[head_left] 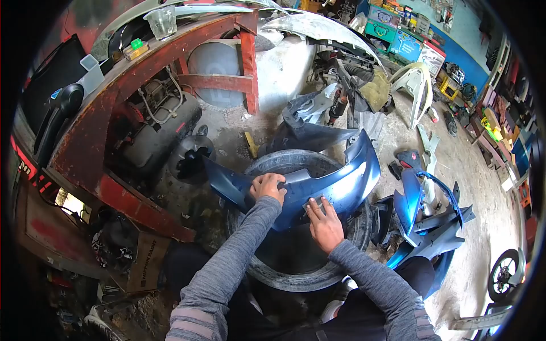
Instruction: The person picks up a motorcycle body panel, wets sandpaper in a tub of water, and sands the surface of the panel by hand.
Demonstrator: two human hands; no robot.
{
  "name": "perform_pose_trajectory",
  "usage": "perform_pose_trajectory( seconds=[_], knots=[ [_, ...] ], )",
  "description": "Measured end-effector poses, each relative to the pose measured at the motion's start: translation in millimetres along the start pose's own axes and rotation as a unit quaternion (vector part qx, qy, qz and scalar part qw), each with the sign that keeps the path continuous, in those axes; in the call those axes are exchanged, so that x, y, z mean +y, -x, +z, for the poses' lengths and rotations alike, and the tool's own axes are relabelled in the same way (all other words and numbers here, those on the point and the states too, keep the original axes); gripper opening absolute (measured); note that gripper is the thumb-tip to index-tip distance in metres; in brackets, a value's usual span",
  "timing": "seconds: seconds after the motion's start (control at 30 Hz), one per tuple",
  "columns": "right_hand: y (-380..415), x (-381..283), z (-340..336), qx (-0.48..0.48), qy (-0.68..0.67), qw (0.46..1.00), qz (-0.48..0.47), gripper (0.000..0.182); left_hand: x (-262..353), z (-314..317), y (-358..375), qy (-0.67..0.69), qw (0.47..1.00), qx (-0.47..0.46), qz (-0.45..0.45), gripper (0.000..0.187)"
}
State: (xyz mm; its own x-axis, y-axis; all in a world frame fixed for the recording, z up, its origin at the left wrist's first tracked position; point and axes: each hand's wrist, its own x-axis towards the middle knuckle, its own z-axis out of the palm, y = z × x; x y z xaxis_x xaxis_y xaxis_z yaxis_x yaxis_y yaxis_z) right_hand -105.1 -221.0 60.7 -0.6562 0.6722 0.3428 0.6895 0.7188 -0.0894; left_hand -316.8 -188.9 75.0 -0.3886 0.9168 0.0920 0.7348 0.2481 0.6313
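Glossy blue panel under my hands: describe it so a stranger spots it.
Find the large black rubber tyre at centre. Across it lies the wide, curved, glossy blue panel. Unlike the blue parts at right, it's under your left hand and right hand.

Part of tyre (359, 233) hidden under blue panel (348, 184); left hand (267, 187) and right hand (326, 224) also cover small areas of panel. Compressor (153, 136) partly hidden by red bench (139, 210). Letters on grey round object (213, 68) too faint for reading. Cardboard box (149, 264) partly covered by knee (183, 264). Goods on right-side shelves (493, 122) too small to tell. Legs (364, 312) cut off by bottom edge.
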Motion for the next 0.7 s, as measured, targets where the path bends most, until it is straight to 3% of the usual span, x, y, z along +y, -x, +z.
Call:
perform_pose_trajectory(
  seconds=[0.37,0.53,0.7],
  knots=[
    [-0.2,0.5,1.1,0.004,0.001,1.0,-0.001,0.049,-10.6,-3.2,-0.9,0.021,0.999,0.007,0.037,0.028],
    [0.9,-0.2,1.9,0.004,-0.001,1.0,0.002,0.048,-18.2,2.5,-0.4,0.003,0.995,0.024,0.101,0.029],
    [2.0,0.6,1.9,0.008,0.001,1.0,-0.001,0.048,-12.5,-2.5,0.6,0.005,0.997,0.003,0.076,0.027]
  ],
)
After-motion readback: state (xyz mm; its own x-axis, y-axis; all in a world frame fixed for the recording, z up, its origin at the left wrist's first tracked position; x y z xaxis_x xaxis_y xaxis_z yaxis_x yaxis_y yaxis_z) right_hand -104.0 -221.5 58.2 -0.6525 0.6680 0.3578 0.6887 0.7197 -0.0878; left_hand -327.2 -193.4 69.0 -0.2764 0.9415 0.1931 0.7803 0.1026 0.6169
